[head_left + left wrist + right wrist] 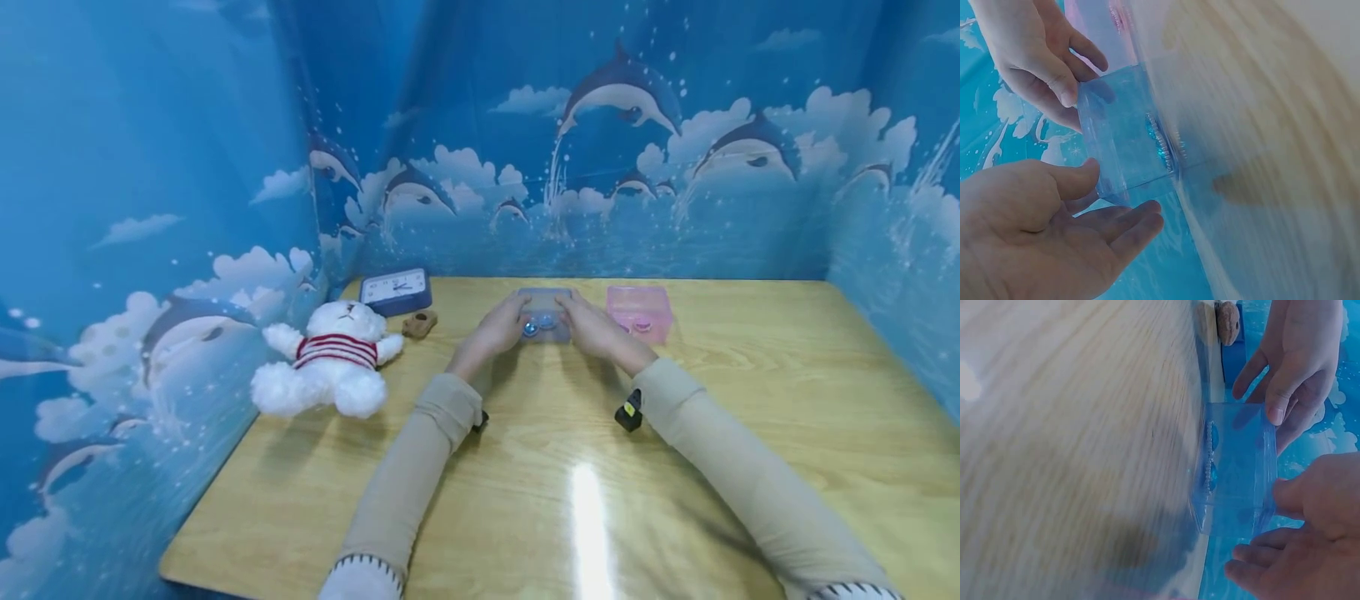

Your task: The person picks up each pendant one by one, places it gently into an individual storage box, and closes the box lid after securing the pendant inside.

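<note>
A clear blue plastic box (pixel 546 302) stands at the back middle of the table, with small round sparkly blue pieces (pixel 531 327) inside near its bottom. My left hand (pixel 501 327) holds the box's left side, its thumb at the upper edge in the left wrist view. On the opposite side, my right hand (pixel 591 327) holds it the same way, thumb at the upper edge and fingers along the side. Just right of that hand is a pink clear box (pixel 647 302) with pink pieces inside, partly hidden by the hand.
Left of the hands sits a white teddy bear (pixel 337 350) in a red-striped top. Behind it a blue-framed clock (pixel 395 290) lies beside a small brown object (pixel 419 323). A dolphin-print curtain (pixel 480 167) borders the wooden table (pixel 540 517) at the back and sides.
</note>
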A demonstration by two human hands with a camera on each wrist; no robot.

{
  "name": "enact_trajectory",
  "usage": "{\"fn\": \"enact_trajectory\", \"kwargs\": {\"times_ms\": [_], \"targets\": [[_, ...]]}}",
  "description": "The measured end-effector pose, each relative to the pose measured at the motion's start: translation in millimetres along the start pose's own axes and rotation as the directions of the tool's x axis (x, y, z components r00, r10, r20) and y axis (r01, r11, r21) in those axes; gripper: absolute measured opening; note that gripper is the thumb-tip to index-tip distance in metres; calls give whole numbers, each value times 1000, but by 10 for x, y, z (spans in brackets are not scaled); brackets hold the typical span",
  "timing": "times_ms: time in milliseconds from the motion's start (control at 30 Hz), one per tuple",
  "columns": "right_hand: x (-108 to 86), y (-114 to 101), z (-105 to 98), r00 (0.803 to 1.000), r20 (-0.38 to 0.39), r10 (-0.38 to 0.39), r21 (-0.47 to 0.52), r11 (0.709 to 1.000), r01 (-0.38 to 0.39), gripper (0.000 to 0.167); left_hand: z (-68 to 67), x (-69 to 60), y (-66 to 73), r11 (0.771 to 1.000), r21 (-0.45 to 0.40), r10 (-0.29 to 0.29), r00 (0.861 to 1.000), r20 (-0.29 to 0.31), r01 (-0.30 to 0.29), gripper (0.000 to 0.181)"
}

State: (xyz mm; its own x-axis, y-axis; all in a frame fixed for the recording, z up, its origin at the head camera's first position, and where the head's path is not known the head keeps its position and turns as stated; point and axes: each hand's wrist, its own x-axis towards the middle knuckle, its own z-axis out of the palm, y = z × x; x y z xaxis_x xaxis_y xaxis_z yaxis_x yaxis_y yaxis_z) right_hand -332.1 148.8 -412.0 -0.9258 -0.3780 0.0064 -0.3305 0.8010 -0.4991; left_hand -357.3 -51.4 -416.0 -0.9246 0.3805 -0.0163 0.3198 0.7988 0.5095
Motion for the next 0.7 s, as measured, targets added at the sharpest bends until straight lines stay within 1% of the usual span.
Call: {"fn": "enact_trajectory", "kwargs": {"times_ms": [100,233,367,467,533,633,700], "targets": [[27,-10,-36,1000,2,-1,-1,1000,1,53,-35,16,16,1000,-13,-3,1000,-11,3,50],[56,-14,-51,1000,16,-9,-2,1000,9,54,-64,28,0,999,-52,-16,1000,3,16,52],[53,10,-23,1000,28,-13,45,999,12,57,-50,13,-56,996,-91,2,1000,28,0,56],[25,30,-21,999,17,-39,75,996,38,59,-36,-10,-88,995,-100,11,999,38,-7,61],[2,36,-55,998,-4,-63,75,995,63,59,-59,-36,-83,995,-100,-2,1000,30,5,64],[-70,30,-159,997,-27,-69,60,996,71,62,-142,-103,-37,996,-79,-50,999,11,51,70],[-141,43,-233,997,-42,-57,24,998,58,65,-209,-164,-1,997,-36,-74,997,0,74,74]]}}
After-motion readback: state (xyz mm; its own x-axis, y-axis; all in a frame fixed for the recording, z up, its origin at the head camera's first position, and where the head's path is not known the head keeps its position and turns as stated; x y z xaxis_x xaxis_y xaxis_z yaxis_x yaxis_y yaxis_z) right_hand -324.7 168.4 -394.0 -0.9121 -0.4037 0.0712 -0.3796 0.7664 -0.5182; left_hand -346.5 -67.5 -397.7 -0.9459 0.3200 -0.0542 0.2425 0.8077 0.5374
